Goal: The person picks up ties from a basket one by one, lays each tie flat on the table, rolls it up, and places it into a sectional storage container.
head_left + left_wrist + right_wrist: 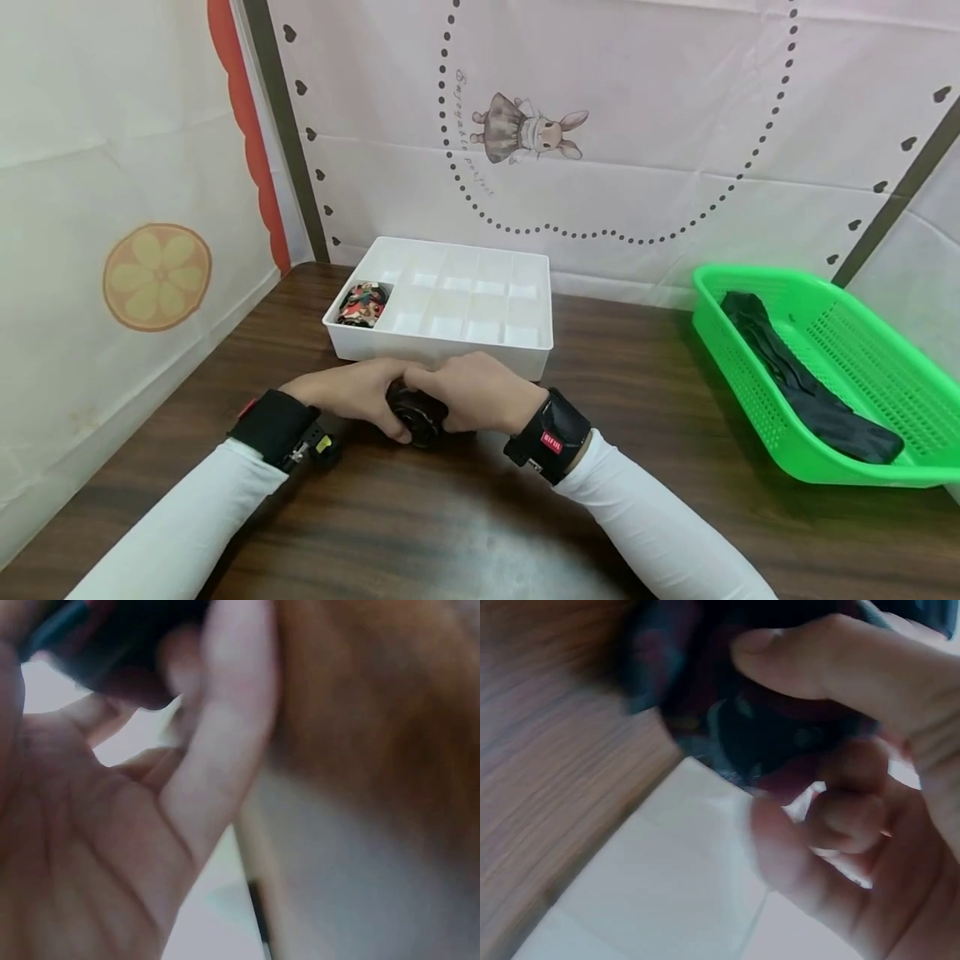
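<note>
A dark, compact bundle of what looks like patterned fabric (420, 414) is held between both hands, just in front of the white tray. My left hand (365, 395) grips its left side with curled fingers. From the other side my right hand (482, 392) pinches it, the thumb lying across its top in the right wrist view. Reddish and bluish-grey patches show on the dark bundle (769, 742) there. Only part of the bundle (124, 664) appears in the blurred left wrist view, beyond the left fingers.
Behind the hands stands a white divided tray (442, 340); a colourful patterned folded piece (363, 304) fills one left compartment. At the right, a green basket (738, 400) holds a long, black folded fabric piece (813, 392). Printed sheets (637, 125) enclose the brown table (615, 417).
</note>
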Demonstrator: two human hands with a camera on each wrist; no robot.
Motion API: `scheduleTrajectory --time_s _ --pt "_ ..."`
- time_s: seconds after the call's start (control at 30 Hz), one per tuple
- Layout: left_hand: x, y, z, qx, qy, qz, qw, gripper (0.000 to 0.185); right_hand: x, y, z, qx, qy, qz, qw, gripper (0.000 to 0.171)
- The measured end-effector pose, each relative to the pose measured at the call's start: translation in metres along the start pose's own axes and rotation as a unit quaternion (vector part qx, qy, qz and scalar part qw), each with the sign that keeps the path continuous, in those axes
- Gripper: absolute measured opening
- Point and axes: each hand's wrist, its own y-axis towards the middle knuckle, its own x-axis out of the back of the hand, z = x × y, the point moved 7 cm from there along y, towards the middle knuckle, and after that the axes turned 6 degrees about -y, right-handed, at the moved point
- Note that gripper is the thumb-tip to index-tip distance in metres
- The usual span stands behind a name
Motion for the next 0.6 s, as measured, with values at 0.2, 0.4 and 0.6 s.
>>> scheduleTrajectory --time_s 0.2,0.4,0.6 --pt "0.008 -0.004 0.009 0.013 -0.049 -0.005 0.9987 0.056 -0.008 0.003 0.003 -0.001 -0.045 -0.014 0.999 0.046" --pt "0.004 0.001 0.009 -0.002 0.013 -0.032 0.9994 0.052 -0.010 -0.001 -0.001 -0.026 0.038 0.036 0.998 0.055" --pt "0.001 0.005 -0.002 -0.009 0.072 -0.044 0.9964 0.053 -0.004 -0.006 -0.007 -0.031 0.127 0.094 0.987 0.073"
